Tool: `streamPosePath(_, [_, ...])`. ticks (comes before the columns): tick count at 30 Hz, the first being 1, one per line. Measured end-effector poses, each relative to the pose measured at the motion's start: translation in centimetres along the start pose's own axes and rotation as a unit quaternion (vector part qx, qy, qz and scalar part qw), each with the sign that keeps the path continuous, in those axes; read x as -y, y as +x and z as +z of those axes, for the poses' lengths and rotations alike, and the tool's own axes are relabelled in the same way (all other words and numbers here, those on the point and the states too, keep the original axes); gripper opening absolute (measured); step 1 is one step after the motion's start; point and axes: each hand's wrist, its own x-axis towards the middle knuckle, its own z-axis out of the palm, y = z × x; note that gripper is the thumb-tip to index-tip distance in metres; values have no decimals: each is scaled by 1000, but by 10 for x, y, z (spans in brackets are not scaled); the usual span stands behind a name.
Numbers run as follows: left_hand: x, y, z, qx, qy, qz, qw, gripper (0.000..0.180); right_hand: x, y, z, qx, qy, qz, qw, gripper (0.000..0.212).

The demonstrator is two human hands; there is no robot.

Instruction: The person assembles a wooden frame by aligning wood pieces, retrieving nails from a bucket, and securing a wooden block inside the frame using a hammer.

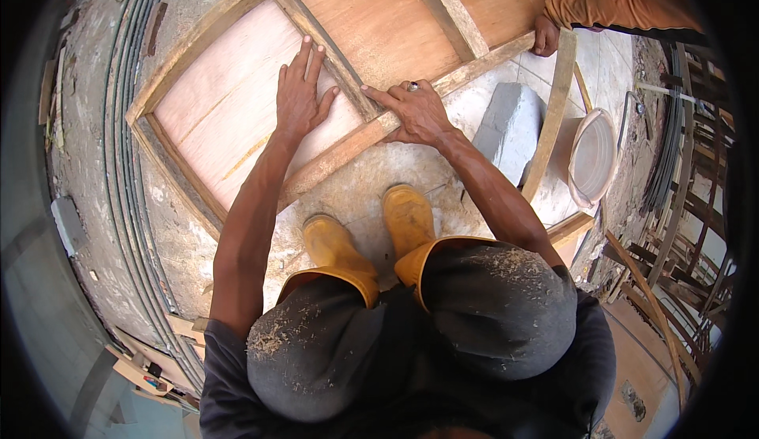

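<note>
A wooden frame (332, 152) with plywood panels between its rails lies in front of me. My left hand (299, 95) rests flat and open on the pale plywood panel (229, 99), its fingertips at a wooden crosspiece (316, 32). To its right, my right hand (417, 113) is closed over the near rail, close to where the crosspiece meets it. Its index finger stretches along the joint, and a ring shows on one finger. Part of the grip is hidden under the hand. Neither hand holds a tool.
Another person's hand (545, 36) is on the frame's far right end. A grey block (506, 127), a wooden strip (553, 115) and a whitish bucket (593, 158) stand to the right. Long rods (118, 131) run along the left; scrap timber (688, 273) is piled at right.
</note>
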Motion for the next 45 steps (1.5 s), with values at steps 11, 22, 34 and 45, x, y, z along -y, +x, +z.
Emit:
streamPosePath(11, [-45, -107, -134, 31, -83, -161, 983, 62, -3, 11, 12, -10, 1, 21, 1000, 112])
streamPosePath(22, [-150, -480, -249, -379, 8, -578, 723, 23, 25, -2, 20, -42, -10, -62, 997, 108])
streamPosePath(34, [-105, -449, -149, -307, -146, -578, 742, 42, 31, -2, -46, -36, 99, -40, 994, 77])
streamPosePath(45, [-47, -185, -144, 68, 36, -97, 992, 44, -44, -228, -165, -465, 46, 360, 808, 15])
